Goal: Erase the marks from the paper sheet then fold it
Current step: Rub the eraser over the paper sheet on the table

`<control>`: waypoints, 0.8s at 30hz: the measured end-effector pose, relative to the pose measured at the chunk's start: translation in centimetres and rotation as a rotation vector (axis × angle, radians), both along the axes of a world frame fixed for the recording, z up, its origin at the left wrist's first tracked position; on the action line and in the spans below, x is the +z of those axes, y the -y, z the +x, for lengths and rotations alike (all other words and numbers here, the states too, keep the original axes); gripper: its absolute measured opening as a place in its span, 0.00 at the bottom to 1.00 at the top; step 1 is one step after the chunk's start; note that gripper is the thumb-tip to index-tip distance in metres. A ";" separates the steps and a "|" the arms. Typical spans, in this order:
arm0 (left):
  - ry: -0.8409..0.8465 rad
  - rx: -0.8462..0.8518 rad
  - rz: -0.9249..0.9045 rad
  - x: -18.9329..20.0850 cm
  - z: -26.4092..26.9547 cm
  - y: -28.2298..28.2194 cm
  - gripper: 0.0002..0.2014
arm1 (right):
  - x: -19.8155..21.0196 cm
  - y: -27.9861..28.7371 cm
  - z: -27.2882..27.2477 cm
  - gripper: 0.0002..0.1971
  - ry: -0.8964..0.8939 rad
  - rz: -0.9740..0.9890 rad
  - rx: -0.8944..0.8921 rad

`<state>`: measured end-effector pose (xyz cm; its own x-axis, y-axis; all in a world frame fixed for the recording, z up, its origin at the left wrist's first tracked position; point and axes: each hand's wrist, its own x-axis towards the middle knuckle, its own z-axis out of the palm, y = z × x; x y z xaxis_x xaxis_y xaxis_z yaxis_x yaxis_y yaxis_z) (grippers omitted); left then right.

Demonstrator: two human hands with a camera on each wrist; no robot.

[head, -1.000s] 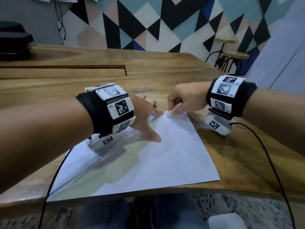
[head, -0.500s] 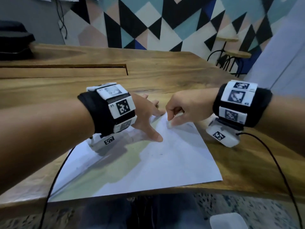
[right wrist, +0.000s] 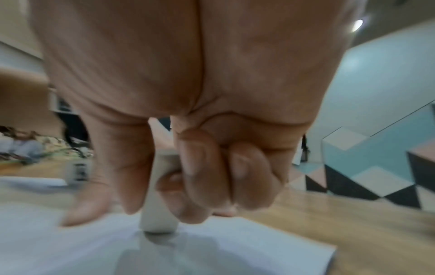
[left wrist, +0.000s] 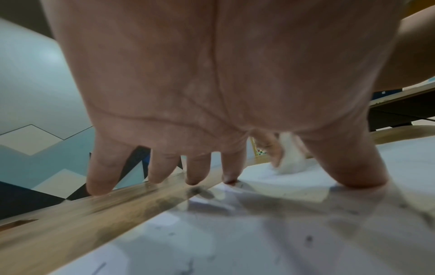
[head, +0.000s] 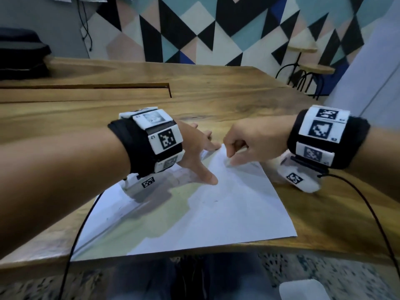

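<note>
A white paper sheet lies flat on the wooden table, its near edge at the table's front. Faint pencil marks show on it. My left hand is spread, its fingertips and thumb pressing down on the sheet's far part and the wood beside it. My right hand grips a white eraser between thumb and curled fingers; the eraser's tip touches the paper near its far right corner. In the left wrist view the eraser appears blurred beyond my thumb.
A long slot runs across the table's back left. A dark object sits at the far left. Stools stand past the table's right end by a patterned wall. Black cables trail from both wrists.
My right hand has slid the eraser a little toward me and to the right on the paper. The left hand stays pressed in place.
</note>
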<state>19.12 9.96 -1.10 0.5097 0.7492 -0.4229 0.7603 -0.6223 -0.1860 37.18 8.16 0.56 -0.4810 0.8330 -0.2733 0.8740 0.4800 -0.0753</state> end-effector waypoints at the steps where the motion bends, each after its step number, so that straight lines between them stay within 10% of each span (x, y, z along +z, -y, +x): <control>1: 0.004 -0.004 0.002 0.0 0.0 -0.1 0.54 | -0.1 0.4 -0.2 0.09 0.003 -0.011 0.011; 24: -0.043 0.012 0.006 0.4 0.0 0.3 0.54 | 0.6 -0.6 0.7 0.10 0.055 0.041 -0.104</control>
<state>19.16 9.65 -0.70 0.4822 0.7574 -0.4402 0.7586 -0.6123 -0.2226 37.89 8.80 1.20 -0.3769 0.8886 -0.2615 0.9214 0.3884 -0.0082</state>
